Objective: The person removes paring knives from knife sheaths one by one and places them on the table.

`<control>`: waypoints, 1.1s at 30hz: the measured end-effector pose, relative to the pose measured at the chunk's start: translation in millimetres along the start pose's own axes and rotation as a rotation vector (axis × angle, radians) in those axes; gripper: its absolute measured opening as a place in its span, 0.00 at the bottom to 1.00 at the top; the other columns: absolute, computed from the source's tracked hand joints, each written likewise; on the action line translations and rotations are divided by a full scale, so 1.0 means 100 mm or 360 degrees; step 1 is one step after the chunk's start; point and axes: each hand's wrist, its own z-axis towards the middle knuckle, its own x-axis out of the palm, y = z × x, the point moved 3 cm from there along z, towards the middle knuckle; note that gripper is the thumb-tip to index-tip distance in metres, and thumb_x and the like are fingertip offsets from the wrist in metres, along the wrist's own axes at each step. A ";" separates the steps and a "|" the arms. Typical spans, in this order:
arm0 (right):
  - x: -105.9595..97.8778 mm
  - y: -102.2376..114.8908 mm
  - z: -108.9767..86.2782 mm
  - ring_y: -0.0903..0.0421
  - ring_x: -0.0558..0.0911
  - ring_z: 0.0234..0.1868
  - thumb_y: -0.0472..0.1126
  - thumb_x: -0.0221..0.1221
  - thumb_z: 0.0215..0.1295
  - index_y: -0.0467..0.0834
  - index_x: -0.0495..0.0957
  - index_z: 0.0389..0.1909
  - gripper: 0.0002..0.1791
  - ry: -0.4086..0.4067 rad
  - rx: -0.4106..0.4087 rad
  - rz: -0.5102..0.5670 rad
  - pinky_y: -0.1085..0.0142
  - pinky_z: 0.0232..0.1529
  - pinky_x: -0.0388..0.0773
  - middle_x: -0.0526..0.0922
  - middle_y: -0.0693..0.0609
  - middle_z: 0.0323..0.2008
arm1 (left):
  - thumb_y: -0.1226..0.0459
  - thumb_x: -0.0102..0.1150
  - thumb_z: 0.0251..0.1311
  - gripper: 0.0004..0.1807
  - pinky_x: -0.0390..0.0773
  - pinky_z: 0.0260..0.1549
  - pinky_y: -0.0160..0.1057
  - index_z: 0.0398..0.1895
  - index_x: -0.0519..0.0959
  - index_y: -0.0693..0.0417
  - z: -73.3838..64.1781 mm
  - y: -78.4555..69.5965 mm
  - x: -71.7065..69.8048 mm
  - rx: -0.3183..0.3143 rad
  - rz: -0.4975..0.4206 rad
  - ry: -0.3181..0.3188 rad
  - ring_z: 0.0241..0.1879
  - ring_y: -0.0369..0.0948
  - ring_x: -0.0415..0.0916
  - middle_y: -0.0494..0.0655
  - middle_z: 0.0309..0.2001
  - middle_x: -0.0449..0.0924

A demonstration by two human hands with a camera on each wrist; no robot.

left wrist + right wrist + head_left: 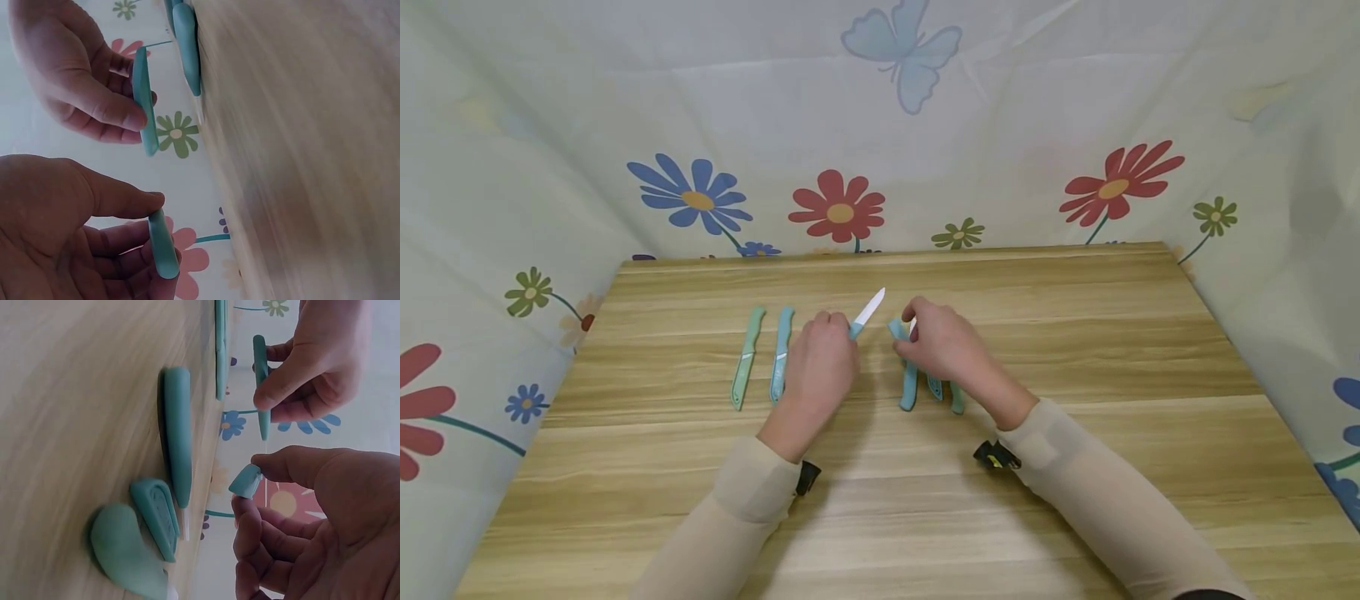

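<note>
My left hand grips a paring knife by its blue handle; its white blade points up and away to the right. To the right, my right hand pinches a blue sheath between thumb and fingers, apart from the blade. The left wrist view shows this sheath from its long side. Under my right hand lie a blue-handled knife, a blue sheath and a green-handled knife, partly hidden by the hand in the head view.
Left of my left hand, a green sheathed knife and a blue sheathed knife lie side by side on the wooden table. A flower-printed cloth hangs behind the table and along both sides.
</note>
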 end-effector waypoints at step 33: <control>0.18 0.18 0.03 0.53 0.78 0.21 0.47 0.66 0.64 0.49 0.72 0.08 0.25 -0.0097 0.0077 -0.0329 0.49 0.48 0.62 0.70 0.57 0.07 | 0.68 0.58 0.69 0.06 0.78 0.41 0.58 0.35 0.78 0.64 -0.03 -0.06 0.14 -0.0074 0.0204 0.0050 0.34 0.56 0.81 0.57 0.32 0.78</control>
